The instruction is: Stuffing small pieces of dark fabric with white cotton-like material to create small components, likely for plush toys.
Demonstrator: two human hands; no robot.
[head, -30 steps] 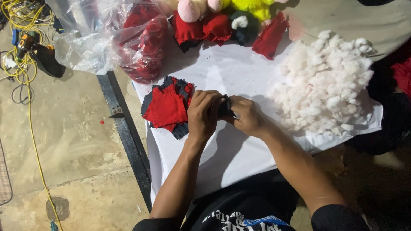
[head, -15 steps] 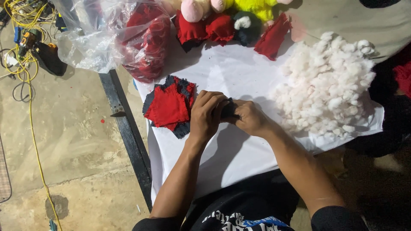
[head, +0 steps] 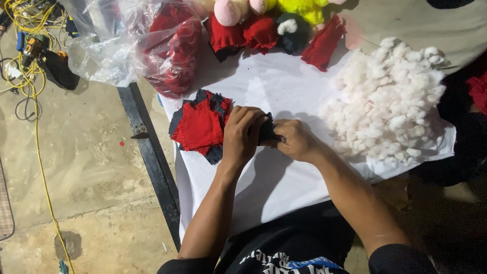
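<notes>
1. Left hand [head: 242, 136] curled over a small dark fabric piece [head: 267, 131], fingers bent and closed on it, near the middle of the white sheet [head: 284, 187] covering the table.
2. Right hand [head: 294, 139] closed on the same dark fabric piece from the other side, thumb and fingers pinched narrow; both hands touching each other over the piece.
3. Dark fabric piece mostly hidden between the two hands, only a small edge visible; exact shape not possible to tell.
4. Stack of red and dark blue fabric pieces [head: 200, 127] lying just beside the left hand, close to the left edge of the table, touching the sheet.
5. Large heap of white stuffing fibre [head: 388, 101] on the right side of the sheet, reaching to its right edge, near the right hand but apart from it.
6. Along the far edge of the table: clear plastic bag with red fabric inside [head: 152, 45] at the far left corner, then red plush pieces [head: 243, 33], one loose red fabric piece [head: 323, 43], and a yellow plush toy [head: 299, 7] partly cut by the frame.
7. Dark metal table frame [head: 149, 152] visible along the left edge, concrete floor [head: 76, 167] beside it.
8. Yellow cable [head: 35, 116] and a power tool [head: 33, 48] on the floor, well apart from the table.
</notes>
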